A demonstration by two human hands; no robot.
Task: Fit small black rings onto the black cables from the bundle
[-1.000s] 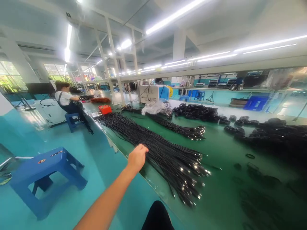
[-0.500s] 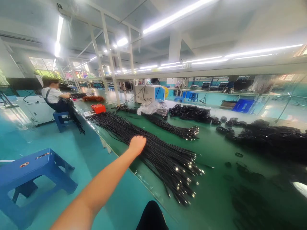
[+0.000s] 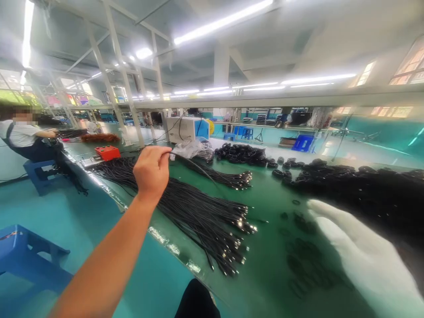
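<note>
One thin black cable (image 3: 198, 170) is pinched between the thumb and the fingertips of the left hand (image 3: 151, 171), which is raised in the centre-left of the frame. The cable runs from the fingers down to the right, towards the large bundle of black cables (image 3: 192, 207) that is spread below the hand on the green table (image 3: 271, 247). The metal ends of the bundle are seen in the lower middle of the picture. The right hand (image 3: 361, 256) is covered by a white glove and is held flat and open at the lower right, above the table; nothing is grasped by it.

As far as it can be judged, only this single cable is lifted out, and nearly the whole bundle is left on the table untouched, so the work seems to be at an early point.

A second bundle (image 3: 228, 176) is laid behind the first one, and many coiled cables (image 3: 245, 154) are piled further to the right. An orange box (image 3: 106, 152) is placed at the left of the table, and a seated person (image 3: 26, 141) is seen at the far left edge.
</note>
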